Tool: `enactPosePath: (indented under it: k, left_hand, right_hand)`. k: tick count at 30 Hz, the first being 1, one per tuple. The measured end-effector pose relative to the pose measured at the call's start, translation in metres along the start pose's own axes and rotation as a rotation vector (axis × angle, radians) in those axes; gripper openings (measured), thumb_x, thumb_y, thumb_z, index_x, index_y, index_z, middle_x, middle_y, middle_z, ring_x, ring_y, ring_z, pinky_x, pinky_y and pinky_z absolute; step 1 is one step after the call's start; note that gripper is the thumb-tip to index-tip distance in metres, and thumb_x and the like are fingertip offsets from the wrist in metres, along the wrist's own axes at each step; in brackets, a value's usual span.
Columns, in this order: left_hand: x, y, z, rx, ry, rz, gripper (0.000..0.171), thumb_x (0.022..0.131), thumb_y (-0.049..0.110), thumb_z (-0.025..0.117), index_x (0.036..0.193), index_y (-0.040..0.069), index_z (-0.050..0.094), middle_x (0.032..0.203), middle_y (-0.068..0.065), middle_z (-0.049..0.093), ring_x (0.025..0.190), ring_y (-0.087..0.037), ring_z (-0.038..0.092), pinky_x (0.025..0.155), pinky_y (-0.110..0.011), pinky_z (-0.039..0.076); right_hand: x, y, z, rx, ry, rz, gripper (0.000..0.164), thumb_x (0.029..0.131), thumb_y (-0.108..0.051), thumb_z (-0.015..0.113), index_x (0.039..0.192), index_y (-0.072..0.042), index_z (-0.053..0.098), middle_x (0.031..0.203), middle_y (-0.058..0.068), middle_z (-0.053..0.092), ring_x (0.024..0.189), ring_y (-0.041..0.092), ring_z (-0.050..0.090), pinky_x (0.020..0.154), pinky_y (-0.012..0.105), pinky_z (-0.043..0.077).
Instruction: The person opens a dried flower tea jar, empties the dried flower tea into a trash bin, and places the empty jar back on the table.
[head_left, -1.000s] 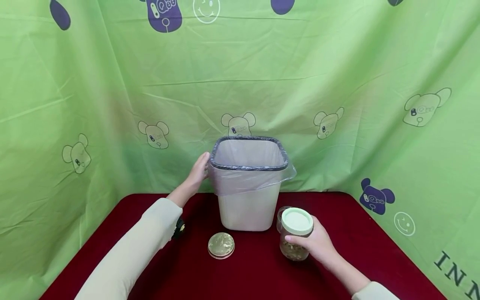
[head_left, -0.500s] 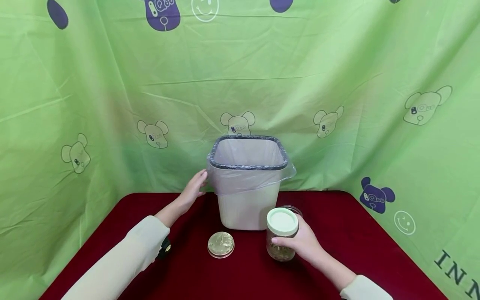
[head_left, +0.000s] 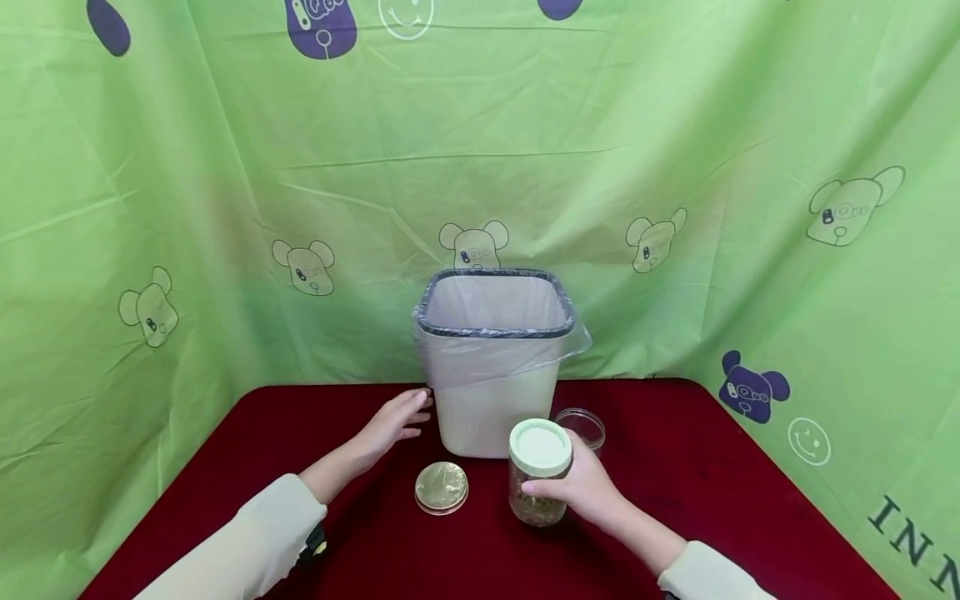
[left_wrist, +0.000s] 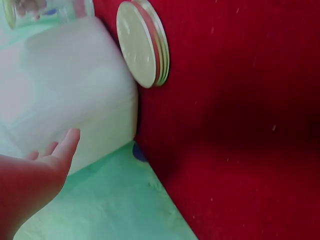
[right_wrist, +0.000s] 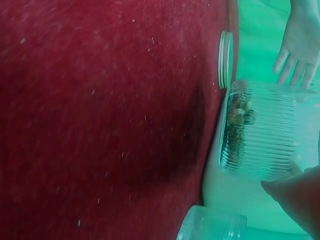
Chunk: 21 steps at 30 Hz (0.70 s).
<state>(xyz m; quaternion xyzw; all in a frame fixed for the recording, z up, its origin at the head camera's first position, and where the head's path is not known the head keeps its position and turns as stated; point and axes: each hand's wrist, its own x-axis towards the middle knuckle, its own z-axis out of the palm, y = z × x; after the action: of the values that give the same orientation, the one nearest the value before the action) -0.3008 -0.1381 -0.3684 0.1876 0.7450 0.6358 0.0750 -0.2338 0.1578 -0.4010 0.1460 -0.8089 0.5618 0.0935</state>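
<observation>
My right hand grips a clear ribbed jar around its side, thumb toward the front. A pale green lid caps this jar, and brownish bits lie in its bottom. It is upright, in front of the bin's lower right part. My left hand is held out with fingers extended and nothing in it, beside the bin's lower left side. Between the hands, a gold round lid, looking like a stack of flat discs from the side, lies on the red cloth.
A pale waste bin lined with a translucent bag stands at the back middle, dark rim on top. Behind my right hand sits a second clear jar, uncapped. Green printed fabric hangs around the red-covered table.
My left hand has come down and away from the bin's upper left side. My right hand has carried the capped jar leftward, uncovering more of the second jar. The gold lid stays put.
</observation>
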Motion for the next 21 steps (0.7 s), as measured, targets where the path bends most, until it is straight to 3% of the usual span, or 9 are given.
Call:
enactPosePath:
  k: [9, 13, 17, 21]
  left_hand:
    - [-0.012, -0.008, 0.02, 0.093, -0.068, 0.029, 0.054, 0.092, 0.034, 0.042, 0.126, -0.009, 0.039, 0.124, -0.026, 0.043, 0.11, -0.04, 0.043, 0.086, -0.046, 0.039]
    - [-0.017, -0.006, 0.028, 0.149, -0.103, 0.083, 0.048, 0.092, 0.03, 0.044, 0.125, -0.005, 0.043, 0.121, -0.022, 0.047, 0.109, -0.034, 0.045, 0.085, -0.04, 0.041]
    - [-0.027, 0.005, 0.038, 0.194, -0.155, 0.166, 0.044, 0.091, 0.022, 0.048, 0.125, -0.007, 0.041, 0.123, -0.023, 0.046, 0.11, -0.033, 0.045, 0.088, -0.038, 0.039]
    - [-0.034, 0.015, 0.048, 0.227, -0.201, 0.237, 0.046, 0.089, 0.015, 0.053, 0.126, -0.007, 0.039, 0.124, -0.024, 0.044, 0.111, -0.035, 0.044, 0.089, -0.043, 0.036]
  right_hand:
    - [0.003, -0.002, 0.016, 0.061, -0.045, -0.036, 0.077, 0.052, -0.018, 0.085, 0.119, -0.009, 0.047, 0.107, 0.004, 0.055, 0.099, 0.017, 0.051, 0.087, 0.032, 0.038]
    - [0.003, -0.002, 0.021, 0.064, -0.062, -0.037, 0.077, 0.052, -0.019, 0.085, 0.118, -0.011, 0.047, 0.106, 0.001, 0.055, 0.098, 0.015, 0.051, 0.087, 0.03, 0.038]
    - [0.002, -0.001, 0.025, 0.047, -0.084, -0.062, 0.076, 0.053, -0.018, 0.084, 0.118, -0.011, 0.047, 0.105, 0.0, 0.057, 0.097, 0.015, 0.052, 0.086, 0.03, 0.039]
    - [0.001, 0.002, 0.029, 0.068, -0.119, -0.057, 0.077, 0.052, -0.018, 0.085, 0.118, -0.011, 0.046, 0.106, 0.001, 0.056, 0.098, 0.016, 0.052, 0.087, 0.029, 0.038]
